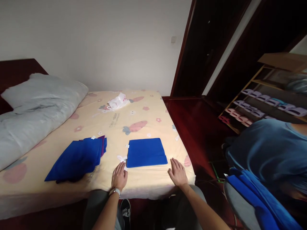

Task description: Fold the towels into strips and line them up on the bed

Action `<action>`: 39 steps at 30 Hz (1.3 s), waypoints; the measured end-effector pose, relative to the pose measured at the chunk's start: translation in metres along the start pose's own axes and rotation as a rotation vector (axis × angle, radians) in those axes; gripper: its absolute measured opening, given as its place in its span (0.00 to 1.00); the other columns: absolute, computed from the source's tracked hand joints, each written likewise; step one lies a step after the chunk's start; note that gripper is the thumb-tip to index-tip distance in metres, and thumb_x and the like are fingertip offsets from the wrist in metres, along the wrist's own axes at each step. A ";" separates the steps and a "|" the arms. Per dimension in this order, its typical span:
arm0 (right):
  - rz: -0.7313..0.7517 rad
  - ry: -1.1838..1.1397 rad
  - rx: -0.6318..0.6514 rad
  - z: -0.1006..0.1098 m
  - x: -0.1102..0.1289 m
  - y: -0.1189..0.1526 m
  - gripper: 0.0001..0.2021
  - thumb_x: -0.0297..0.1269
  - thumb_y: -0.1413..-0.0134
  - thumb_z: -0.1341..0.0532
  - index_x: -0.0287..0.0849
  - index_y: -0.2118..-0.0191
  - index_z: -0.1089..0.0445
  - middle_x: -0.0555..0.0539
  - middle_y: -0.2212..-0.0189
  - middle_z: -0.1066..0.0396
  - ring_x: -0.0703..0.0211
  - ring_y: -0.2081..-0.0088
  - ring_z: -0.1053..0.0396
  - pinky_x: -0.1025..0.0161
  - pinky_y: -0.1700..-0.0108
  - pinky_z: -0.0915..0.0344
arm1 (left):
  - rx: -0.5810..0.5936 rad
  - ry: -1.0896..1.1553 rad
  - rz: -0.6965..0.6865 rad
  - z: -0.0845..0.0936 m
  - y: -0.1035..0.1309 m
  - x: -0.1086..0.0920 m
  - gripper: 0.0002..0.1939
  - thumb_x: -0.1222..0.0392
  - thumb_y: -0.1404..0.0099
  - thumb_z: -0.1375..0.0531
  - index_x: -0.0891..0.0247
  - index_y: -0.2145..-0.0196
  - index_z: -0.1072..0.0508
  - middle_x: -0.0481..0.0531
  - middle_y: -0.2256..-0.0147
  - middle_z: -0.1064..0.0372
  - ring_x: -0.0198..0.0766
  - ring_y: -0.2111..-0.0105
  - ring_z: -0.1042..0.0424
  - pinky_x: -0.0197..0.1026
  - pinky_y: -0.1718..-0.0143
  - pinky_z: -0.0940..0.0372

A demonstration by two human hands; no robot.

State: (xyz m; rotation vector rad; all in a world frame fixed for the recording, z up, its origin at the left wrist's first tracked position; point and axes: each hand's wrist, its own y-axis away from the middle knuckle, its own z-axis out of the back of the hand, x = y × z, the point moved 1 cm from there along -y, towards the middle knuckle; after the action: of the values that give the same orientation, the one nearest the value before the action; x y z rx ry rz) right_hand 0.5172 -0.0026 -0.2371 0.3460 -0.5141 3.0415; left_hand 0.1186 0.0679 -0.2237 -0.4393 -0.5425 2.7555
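A flat blue cloth (146, 152), folded into a rectangle with a small white tag at its left edge, lies near the front edge of the bed. Just off its lower left corner, my left hand (119, 175) rests flat on the sheet, holding nothing. On the other side, my right hand (177, 172) lies with fingers spread beside the cloth's lower right corner, also holding nothing. Farther left, a loose heap of blue cloth (76, 158) shows a purple edge and a white tag.
A white plastic bag (118, 101) sits farther back on the patterned bed sheet (112, 127). A grey quilt (40, 108) is piled at left. On the right are a person in a blue shirt (263, 150), more blue cloth (254, 198) on a seat, and a shoe rack (275, 83).
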 end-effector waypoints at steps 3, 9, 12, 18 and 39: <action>-0.065 0.002 0.025 -0.001 0.003 -0.006 0.29 0.41 0.39 0.50 0.39 0.33 0.42 0.39 0.36 0.39 0.43 0.35 0.44 0.46 0.37 0.45 | 0.011 0.002 0.006 0.000 0.000 0.000 0.26 0.63 0.34 0.51 0.62 0.40 0.32 0.57 0.40 0.32 0.46 0.38 0.36 0.53 0.37 0.40; -0.015 -0.008 0.123 0.000 -0.012 -0.007 0.30 0.46 0.35 0.51 0.43 0.30 0.46 0.42 0.33 0.42 0.47 0.33 0.46 0.48 0.36 0.44 | -0.004 0.003 0.015 -0.004 0.002 0.002 0.27 0.64 0.35 0.50 0.60 0.39 0.33 0.55 0.40 0.32 0.46 0.38 0.37 0.54 0.37 0.40; 0.093 -0.017 0.174 0.004 -0.028 0.002 0.30 0.49 0.33 0.52 0.45 0.29 0.50 0.45 0.31 0.46 0.50 0.32 0.49 0.50 0.35 0.46 | -0.002 0.004 0.017 -0.003 0.002 0.000 0.26 0.63 0.35 0.50 0.61 0.40 0.32 0.56 0.40 0.33 0.46 0.37 0.37 0.54 0.37 0.41; 0.093 -0.056 0.202 0.021 -0.039 0.017 0.28 0.48 0.33 0.50 0.45 0.31 0.44 0.44 0.33 0.43 0.48 0.32 0.47 0.47 0.35 0.45 | 0.046 0.032 0.022 0.005 -0.001 -0.002 0.25 0.63 0.35 0.50 0.62 0.41 0.32 0.57 0.40 0.32 0.47 0.38 0.36 0.53 0.37 0.40; 0.241 -0.319 0.184 0.024 0.011 -0.051 0.24 0.31 0.42 0.45 0.43 0.39 0.35 0.40 0.40 0.34 0.48 0.40 0.35 0.47 0.39 0.36 | 0.208 0.334 -0.130 0.006 -0.052 -0.009 0.24 0.68 0.38 0.46 0.54 0.45 0.30 0.52 0.44 0.29 0.44 0.43 0.32 0.53 0.40 0.36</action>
State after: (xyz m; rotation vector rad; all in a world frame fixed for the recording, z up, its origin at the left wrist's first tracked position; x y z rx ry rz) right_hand 0.5154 0.0380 -0.1961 0.8463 -0.3052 3.2924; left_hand 0.1363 0.1088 -0.1950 -0.7626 -0.1922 2.5057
